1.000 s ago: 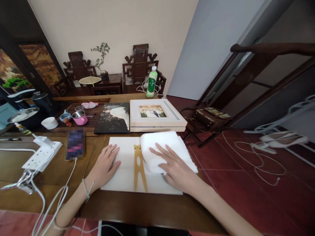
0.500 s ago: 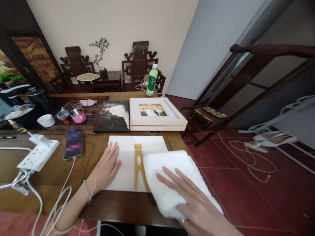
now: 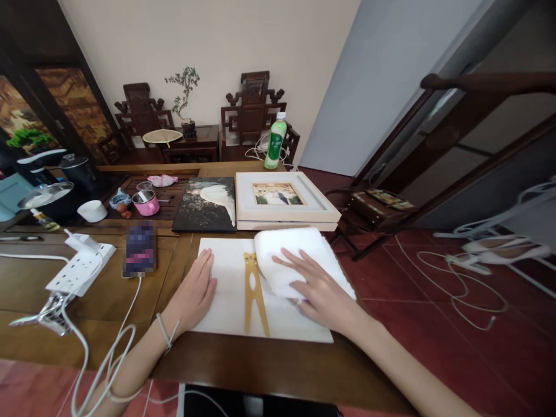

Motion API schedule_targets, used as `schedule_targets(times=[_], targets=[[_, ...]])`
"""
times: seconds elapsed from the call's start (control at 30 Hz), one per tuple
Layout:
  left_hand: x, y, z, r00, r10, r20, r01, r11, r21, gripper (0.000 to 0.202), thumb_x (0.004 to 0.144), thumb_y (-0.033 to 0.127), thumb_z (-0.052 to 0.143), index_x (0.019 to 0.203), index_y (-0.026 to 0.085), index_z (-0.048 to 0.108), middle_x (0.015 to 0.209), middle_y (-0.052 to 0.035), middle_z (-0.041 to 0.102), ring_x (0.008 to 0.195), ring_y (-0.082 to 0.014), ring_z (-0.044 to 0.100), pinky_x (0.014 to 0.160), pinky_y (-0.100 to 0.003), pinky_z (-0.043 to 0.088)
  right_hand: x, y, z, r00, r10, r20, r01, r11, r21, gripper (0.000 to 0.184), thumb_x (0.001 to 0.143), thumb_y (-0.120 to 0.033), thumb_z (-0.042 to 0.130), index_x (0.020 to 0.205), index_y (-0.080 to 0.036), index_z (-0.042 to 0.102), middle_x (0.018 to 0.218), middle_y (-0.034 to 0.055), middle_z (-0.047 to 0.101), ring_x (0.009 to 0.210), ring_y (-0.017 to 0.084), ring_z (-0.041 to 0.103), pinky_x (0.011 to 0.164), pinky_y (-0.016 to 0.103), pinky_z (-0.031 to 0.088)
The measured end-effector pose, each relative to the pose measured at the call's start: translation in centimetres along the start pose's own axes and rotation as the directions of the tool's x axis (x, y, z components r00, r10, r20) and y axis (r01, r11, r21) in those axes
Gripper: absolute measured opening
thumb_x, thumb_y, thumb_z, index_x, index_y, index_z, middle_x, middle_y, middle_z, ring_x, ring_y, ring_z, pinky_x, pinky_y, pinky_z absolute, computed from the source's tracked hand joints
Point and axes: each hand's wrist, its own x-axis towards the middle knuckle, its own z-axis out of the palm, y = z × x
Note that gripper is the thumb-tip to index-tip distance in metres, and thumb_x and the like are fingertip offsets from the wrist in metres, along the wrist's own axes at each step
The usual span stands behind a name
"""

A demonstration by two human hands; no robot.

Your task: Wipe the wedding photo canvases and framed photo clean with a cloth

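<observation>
- Left hand [image 3: 193, 292] lies flat, palm down, fingers straight and close together, on the left part of the white board [image 3: 226, 272]. It grasps nothing.
- Right hand [image 3: 319, 286] is spread flat on the white cloth [image 3: 304, 243], fingers apart and pressing down, not clenched.
- Cloth sits on the far right part of the board. Its right side hangs past the board's right edge, about at the table's right edge.
- Cloth's far edge is just beside the near side of the framed photo [image 3: 282, 200]; can't tell if they touch.
- Gold stand [image 3: 250, 262] lies flat down the middle of the board, between the two hands. Its far end is just beside the cloth's left edge.
- Board lies on the wooden table [image 3: 99, 301]. Its near edge stops short of the table's near edge, with a strip of bare wood between.
- Dark photo print [image 3: 204, 205] lies just far of the board, left of the framed photo and beside it.
- Phone [image 3: 139, 248] lies left of the board across a gap of bare wood. A white cable [image 3: 132, 304] runs from its near end toward the near edge.
- Power strip [image 3: 80, 267] is further left, with a metal clip [image 3: 43, 313] near of it.
- Open room: bare wood to the left of the left hand. Right of the table is red floor [image 3: 412, 336] with a loose white cord [image 3: 456, 278].
- Green bottle [image 3: 275, 142] stands upright at the table's far edge, well apart from both hands.
</observation>
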Motion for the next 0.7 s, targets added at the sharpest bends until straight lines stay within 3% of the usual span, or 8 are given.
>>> schedule_targets(times=[0.2,0.33,0.5,0.7], targets=[[0.0,0.0,0.1,1.000,-0.018,0.010,0.018,1.000,0.003,0.051,0.098,0.030,0.029,0.145,0.011,0.024,0.155,-0.0150,0.020,0.144,-0.0253,0.013,0.117,-0.047,0.018,-4.7,-6.5,-2.1,0.997,-0.080,-0.012,0.080,0.996,-0.040,0.023,0.067,0.000,0.048,0.054,-0.020,0.050,0.148,0.0103,0.038,0.138,0.036,0.024,0.105,0.061,0.035],[0.0,0.0,0.0,1.000,-0.012,0.017,0.012,1.000,0.012,0.051,0.099,0.029,0.027,0.146,0.010,0.023,0.155,-0.0161,0.020,0.144,-0.0251,0.013,0.117,-0.048,0.018,-6.1,-8.1,-3.1,0.993,-0.115,-0.017,0.114,0.992,-0.057,0.025,0.065,0.000,0.050,0.052,-0.021,0.045,0.147,0.0043,0.039,0.137,0.034,0.027,0.108,0.054,0.036],[0.0,-0.2,0.1,0.999,0.035,-0.009,-0.035,0.999,0.007,0.051,0.099,0.029,0.027,0.147,0.014,0.020,0.155,-0.0147,0.022,0.144,-0.0263,0.016,0.116,-0.050,0.021,-4.6,-6.1,-2.0,0.998,-0.062,-0.023,0.061,0.998,-0.015,0.021,0.062,0.000,0.047,0.054,-0.019,0.051,0.147,0.0078,0.039,0.138,0.033,0.024,0.110,0.058,0.029],[0.0,-0.3,0.1,1.000,0.027,-0.002,-0.027,1.000,-0.011,0.051,0.099,0.029,0.028,0.147,0.013,0.021,0.155,-0.0147,0.022,0.144,-0.0263,0.015,0.116,-0.049,0.021,0.0,-0.9,-0.4,0.999,0.030,0.030,-0.030,1.000,0.000,0.016,0.072,-0.007,0.051,0.071,-0.017,0.064,0.139,0.0144,0.049,0.137,0.033,0.029,0.108,0.059,0.030]])
